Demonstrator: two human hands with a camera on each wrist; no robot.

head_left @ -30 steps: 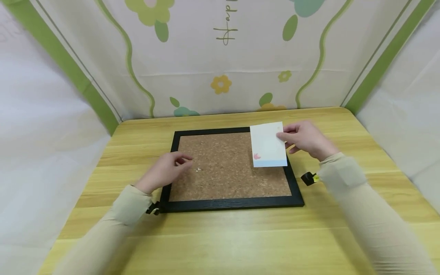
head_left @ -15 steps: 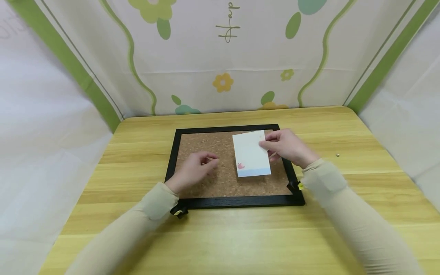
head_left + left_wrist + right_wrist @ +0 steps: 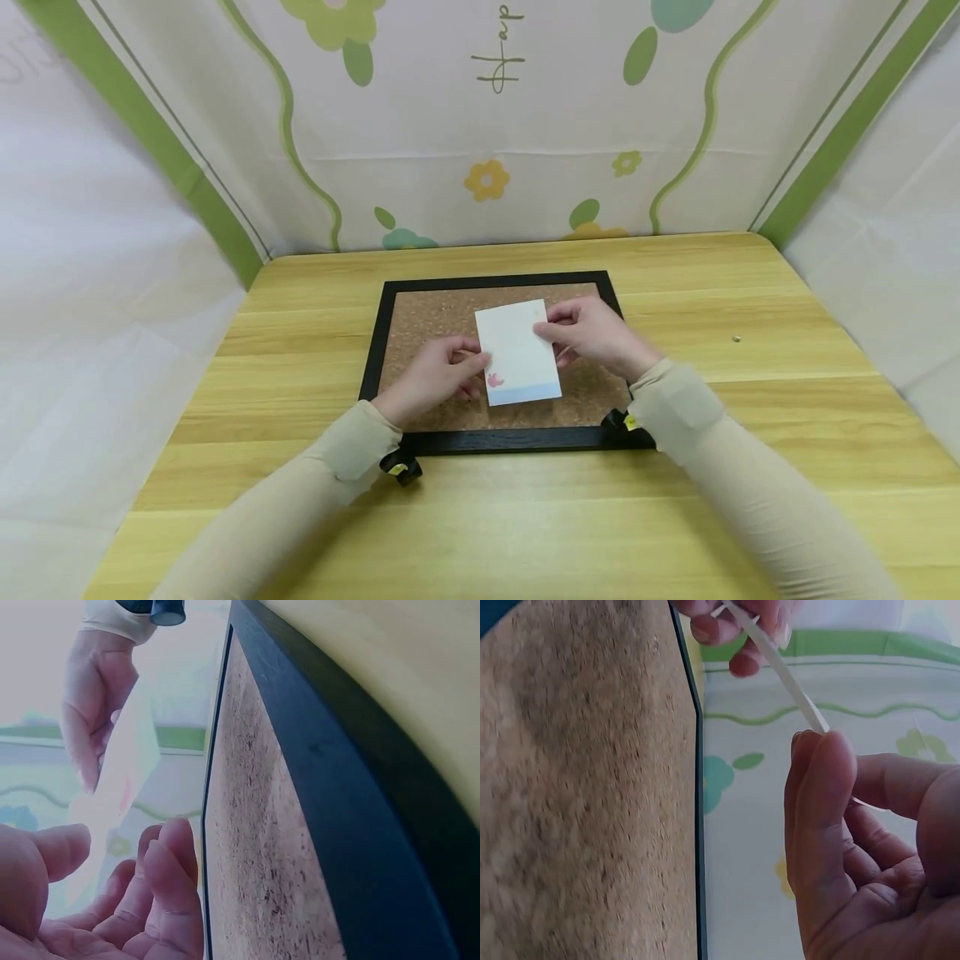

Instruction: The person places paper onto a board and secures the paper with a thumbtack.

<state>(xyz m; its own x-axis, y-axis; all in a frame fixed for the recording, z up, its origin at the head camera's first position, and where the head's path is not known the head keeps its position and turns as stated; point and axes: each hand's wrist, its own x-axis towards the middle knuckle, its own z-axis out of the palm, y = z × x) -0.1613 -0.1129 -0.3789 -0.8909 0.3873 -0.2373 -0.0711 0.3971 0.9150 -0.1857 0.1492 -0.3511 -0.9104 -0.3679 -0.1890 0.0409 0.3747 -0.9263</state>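
A white note card (image 3: 519, 354), with a pink figure and a pale blue band along its bottom, is held tilted above a black-framed cork board (image 3: 427, 312). My right hand (image 3: 596, 337) pinches its upper right edge between thumb and fingers. At the card's left edge, my left hand (image 3: 431, 375) has its thumb on the front face and its fingers behind. Seen from the right wrist, the card's thin edge (image 3: 787, 675) runs between the two hands. The left wrist view shows the board's cork face (image 3: 255, 795) upright beside the left fingers.
The board's black frame (image 3: 487, 442) lies on a wood-grain table (image 3: 510, 525). A tiny round metallic thing (image 3: 737, 338) lies on the table to the right. Behind the table hangs a flower-print curtain (image 3: 420, 125), with white cloth (image 3: 885, 233) at the sides.
The right hand has carried the card leftward and lower over the board. The left hand has moved right, and its thumb and fingers have taken the card's left edge.
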